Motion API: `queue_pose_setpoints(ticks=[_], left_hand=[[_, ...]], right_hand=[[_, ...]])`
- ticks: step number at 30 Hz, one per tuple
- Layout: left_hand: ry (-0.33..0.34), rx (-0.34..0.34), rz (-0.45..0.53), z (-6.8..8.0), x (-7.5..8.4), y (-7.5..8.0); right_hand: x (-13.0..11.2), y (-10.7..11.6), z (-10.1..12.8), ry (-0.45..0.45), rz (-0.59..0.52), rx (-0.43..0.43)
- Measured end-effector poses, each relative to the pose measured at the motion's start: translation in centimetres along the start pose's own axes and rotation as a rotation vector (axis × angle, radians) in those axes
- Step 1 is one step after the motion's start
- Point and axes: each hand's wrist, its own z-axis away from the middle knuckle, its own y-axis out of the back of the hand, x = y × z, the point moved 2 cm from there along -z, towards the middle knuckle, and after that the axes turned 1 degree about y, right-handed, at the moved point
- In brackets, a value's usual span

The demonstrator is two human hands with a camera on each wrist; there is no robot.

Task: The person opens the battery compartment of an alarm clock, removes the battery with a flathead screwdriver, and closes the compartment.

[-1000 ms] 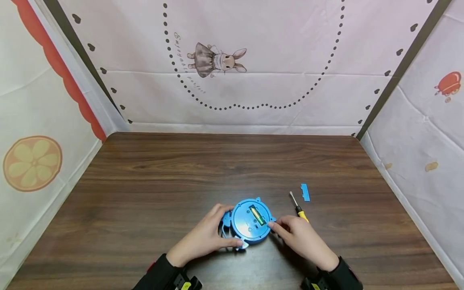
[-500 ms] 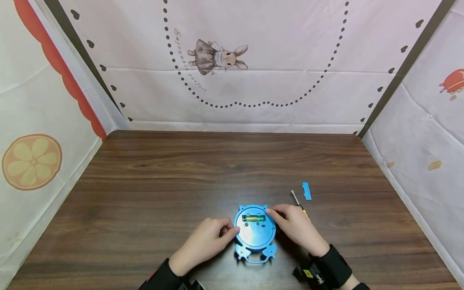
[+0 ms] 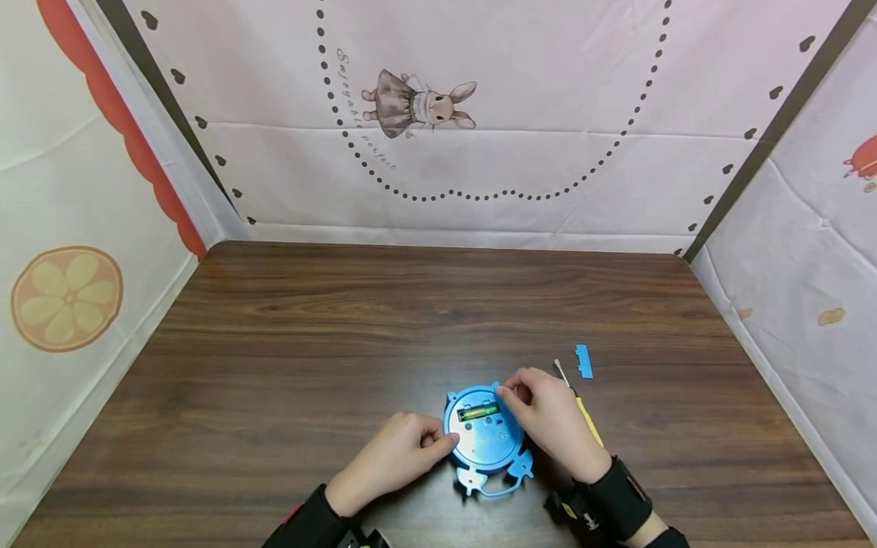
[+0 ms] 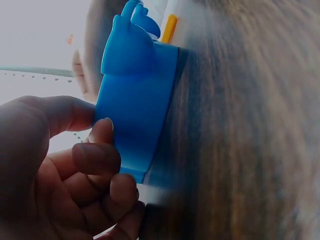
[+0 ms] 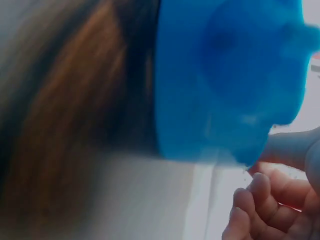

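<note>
A round blue clock (image 3: 486,447), its back turned up, sits between both hands, its two ear-like parts and looped handle pointing toward me. One green battery (image 3: 478,412) lies in the uncovered slot on its back. My left hand (image 3: 400,455) pinches the left rim, thumb on the edge and other fingers curled against the side wall of the clock (image 4: 132,107). At the upper right rim, my right hand (image 3: 553,415) holds the clock (image 5: 225,95) between thumb and curled fingers; the exact contact is partly hidden.
Just right of my right hand lies a screwdriver (image 3: 589,421) with a yellow handle. Behind it is a small blue battery cover (image 3: 584,361). White printed cloth (image 3: 534,164) rises at the back and both sides of the wooden table (image 3: 329,327).
The clock has turned so its handle swung from the left to the near side. Both hands shifted their hold along the rim, the right one moving to the upper right.
</note>
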Motion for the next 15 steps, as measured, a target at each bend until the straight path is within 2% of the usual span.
queue_pose_setpoints(ticks=[2, 8, 11, 15], left_hand=[[-0.003, 0.01, 0.004, 0.0, -0.1, 0.0], [-0.006, 0.025, 0.008, 0.1, -0.2, 0.1], [0.005, 0.016, 0.014, 0.1, -0.2, 0.0], [0.012, 0.014, 0.018, 0.2, -0.2, -0.1]], right_hand=[[-0.9, 0.0, -0.1, 0.054, 0.009, -0.012], [-3.4, -0.7, -0.7, 0.17, 0.099, -0.177], [-3.9, -1.0, -0.9, 0.187, 0.134, -0.214], [-4.2, -1.3, -1.2, 0.177, 0.118, -0.246]])
